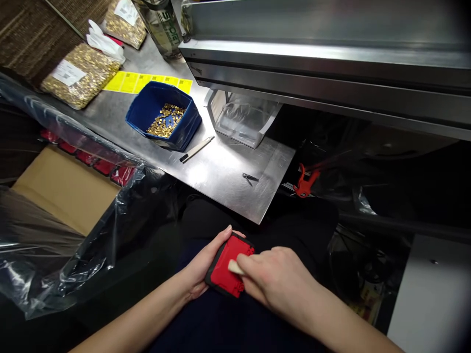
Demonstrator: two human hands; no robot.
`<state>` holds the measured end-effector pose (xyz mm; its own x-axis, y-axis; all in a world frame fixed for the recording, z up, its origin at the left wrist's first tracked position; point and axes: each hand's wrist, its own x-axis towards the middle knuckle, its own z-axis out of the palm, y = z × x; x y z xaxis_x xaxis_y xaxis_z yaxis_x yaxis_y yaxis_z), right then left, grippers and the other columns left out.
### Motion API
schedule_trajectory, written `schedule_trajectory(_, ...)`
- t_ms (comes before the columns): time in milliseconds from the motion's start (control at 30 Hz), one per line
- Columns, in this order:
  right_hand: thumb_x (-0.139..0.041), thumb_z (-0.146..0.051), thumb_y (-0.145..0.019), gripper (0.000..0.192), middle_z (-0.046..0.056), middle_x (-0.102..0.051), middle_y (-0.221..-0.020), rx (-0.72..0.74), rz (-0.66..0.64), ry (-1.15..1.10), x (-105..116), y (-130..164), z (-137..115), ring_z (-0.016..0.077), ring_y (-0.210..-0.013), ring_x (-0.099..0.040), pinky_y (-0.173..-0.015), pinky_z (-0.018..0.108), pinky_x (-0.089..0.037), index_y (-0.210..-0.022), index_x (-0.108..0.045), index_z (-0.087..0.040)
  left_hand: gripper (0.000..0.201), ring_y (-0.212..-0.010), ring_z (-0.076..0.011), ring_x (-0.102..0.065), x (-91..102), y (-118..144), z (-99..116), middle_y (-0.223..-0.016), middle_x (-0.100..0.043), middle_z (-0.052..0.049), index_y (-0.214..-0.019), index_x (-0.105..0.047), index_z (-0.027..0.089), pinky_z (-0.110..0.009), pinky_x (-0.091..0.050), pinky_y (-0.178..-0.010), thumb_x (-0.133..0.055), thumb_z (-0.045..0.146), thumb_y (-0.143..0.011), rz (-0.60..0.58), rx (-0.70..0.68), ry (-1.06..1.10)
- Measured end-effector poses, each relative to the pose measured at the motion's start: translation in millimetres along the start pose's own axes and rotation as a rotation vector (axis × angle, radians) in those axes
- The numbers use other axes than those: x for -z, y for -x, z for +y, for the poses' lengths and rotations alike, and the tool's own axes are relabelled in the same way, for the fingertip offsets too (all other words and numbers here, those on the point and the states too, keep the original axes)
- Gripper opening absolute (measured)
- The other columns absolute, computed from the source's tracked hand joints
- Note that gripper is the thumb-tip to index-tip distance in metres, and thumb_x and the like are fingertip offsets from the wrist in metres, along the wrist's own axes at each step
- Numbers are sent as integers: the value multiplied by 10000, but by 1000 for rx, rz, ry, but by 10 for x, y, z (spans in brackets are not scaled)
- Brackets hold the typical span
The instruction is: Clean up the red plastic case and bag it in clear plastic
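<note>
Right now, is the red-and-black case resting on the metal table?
No, the left hand holds the red-and-black case apart from the metal table.

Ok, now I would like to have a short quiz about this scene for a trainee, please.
1. Which hand supports the red-and-black case along its black edge?
2. True or false: the pen-like tool lies on the metal table, outside the blue bin.
3. The blue bin contains: a) red cases; b) gold-coloured pieces; c) yellow labels.

Key: 1. The left hand; the right hand is over its red face. 2. True. 3. b.
</note>
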<state>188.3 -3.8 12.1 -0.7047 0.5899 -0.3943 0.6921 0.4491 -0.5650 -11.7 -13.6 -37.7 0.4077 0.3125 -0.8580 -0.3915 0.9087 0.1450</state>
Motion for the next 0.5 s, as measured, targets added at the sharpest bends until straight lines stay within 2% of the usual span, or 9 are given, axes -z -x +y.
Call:
schedule_trajectory(167,-607,-152,-931,102,-52,-707,-713,-37,37,64,-34,2,-66,183,-567,-652,-563,349,-187,-936,-585,-251,483,-865,-219,-728,-32,-3,10,-1000,-772,-110,-1097,-695,183,-289,-578,-768,-610,632,-942,6,-23,55)
schedule_trajectory(267,-570,-202,-971,58,-32,-707,-723,-98,95,-30,109,-73,-34,181,-583,-646,-572,331,-231,-931,-590,-239,477,-793,-205,-724,-48,8,32,-943,-771,-94,-1140,-704,184,-283,-583,-725,-610,611,-950,-22,-21,89)
schedule_trajectory(333,-521,-285,-1023,99,-38,-703,-760,-151,152,-239,250,-150,89,164,-620,-644,-582,290,-300,-962,-589,-246,487,-745,-185,-713,-16,40,45,-922,-770,-86,-1194,-704,180,-270,-581,-703,-604,596,-960,-30,-31,149)
schedule_trajectory(400,-463,-368,-1057,160,-39,-699,-820,-249,240,-441,325,-244,274,161,-689,-657,-617,254,-371,-1030,-579,-262,498,-824,-201,-726,63,97,52,-1009,-776,-102,-1275,-682,184,-290,-591,-767,-620,565,-960,-41,-64,202)
schedule_trajectory(500,-442,-393,-1049,191,-7,-692,-835,-486,341,-497,191,-452,532,200,-746,-673,-647,266,-419,-1060,-561,-244,561,-1018,-252,-714,220,212,61,-1231,-738,-119,-1404,-606,223,-345,-584,-889,-708,481,-917,-49,-168,160)
